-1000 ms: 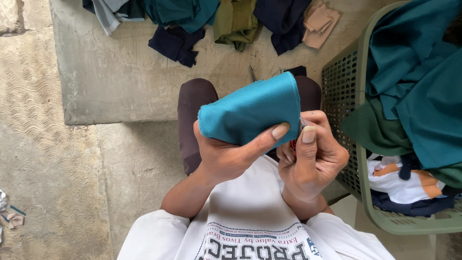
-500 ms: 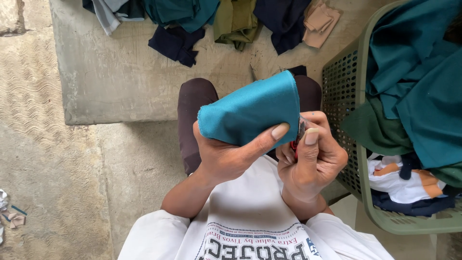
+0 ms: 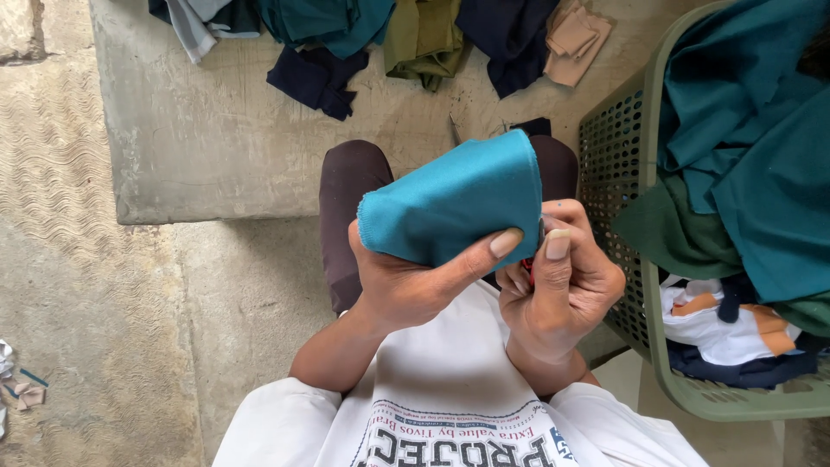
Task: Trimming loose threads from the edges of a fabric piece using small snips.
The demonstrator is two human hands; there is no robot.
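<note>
A folded teal cloth piece (image 3: 454, 201) is held up over my lap. My left hand (image 3: 415, 281) grips it from below, thumb pressed along its lower edge. My right hand (image 3: 562, 281) is closed at the cloth's right edge, thumb upright against it, with a small red item partly hidden between its fingers; what that item is I cannot tell.
A green perforated plastic basket (image 3: 644, 303) full of teal, green, white and orange fabric stands at my right. Dark blue, olive, teal and tan cloth pieces (image 3: 415, 35) lie on a concrete slab (image 3: 216, 130) ahead. Small scraps (image 3: 17, 389) lie on the floor at left.
My right thumb has shifted slightly up along the cloth's edge. Otherwise the hands and cloth hold the same position.
</note>
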